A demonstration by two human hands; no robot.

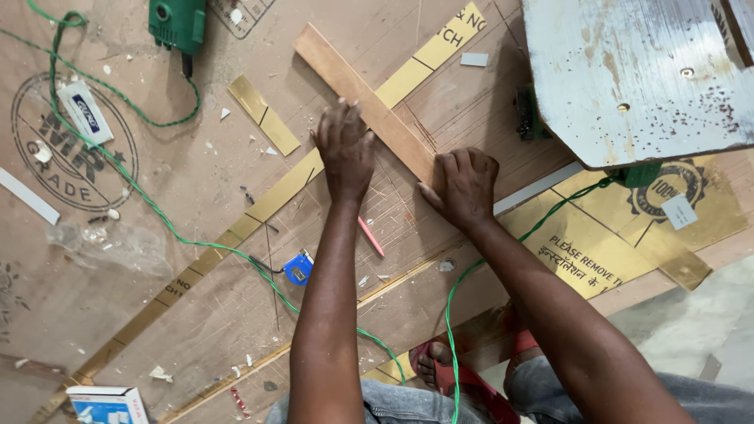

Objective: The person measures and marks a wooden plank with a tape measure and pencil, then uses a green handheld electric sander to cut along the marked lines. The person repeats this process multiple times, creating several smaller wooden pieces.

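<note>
Plywood sheet [236, 180] supports a wooden strip [353, 86], pressed flat by left hand [345, 149] and, apparently, half-curled right hand [463, 184].

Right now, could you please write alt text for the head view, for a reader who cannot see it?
Two bare hands, left hand and right hand, press flat on a wooden strip lying diagonally across a plywood sheet. A pink pencil, a blue tape measure and a green cable lie nearby.

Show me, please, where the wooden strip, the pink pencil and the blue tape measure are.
wooden strip [345, 77], head view, bare upper half.
pink pencil [372, 238], head view, mid-shaft.
blue tape measure [298, 269], head view, case centre.
</note>
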